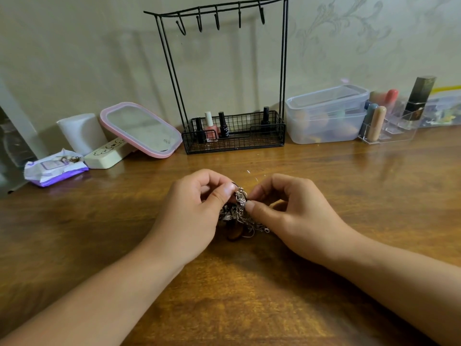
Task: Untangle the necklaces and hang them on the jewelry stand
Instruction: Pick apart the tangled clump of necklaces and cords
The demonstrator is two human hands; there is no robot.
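A tangled clump of silver necklaces [239, 216] sits at the middle of the wooden table [249, 295], with a brown pendant showing at its lower edge. My left hand [194, 213] pinches the top of the clump between thumb and fingers. My right hand [289, 211] pinches the same clump from the right side. The black wire jewelry stand [224, 71] rises behind them against the wall. Its top bar carries several hooks, all bare. Its basket base holds several nail polish bottles [210, 127].
Left of the stand lie a pink-rimmed mirror [142, 129], a white tube [82, 133], a cream case [107, 156] and a purple wipes pack [55, 169]. To the right stand a clear lidded box [326, 116] and an acrylic organizer [389, 126] with lipsticks.
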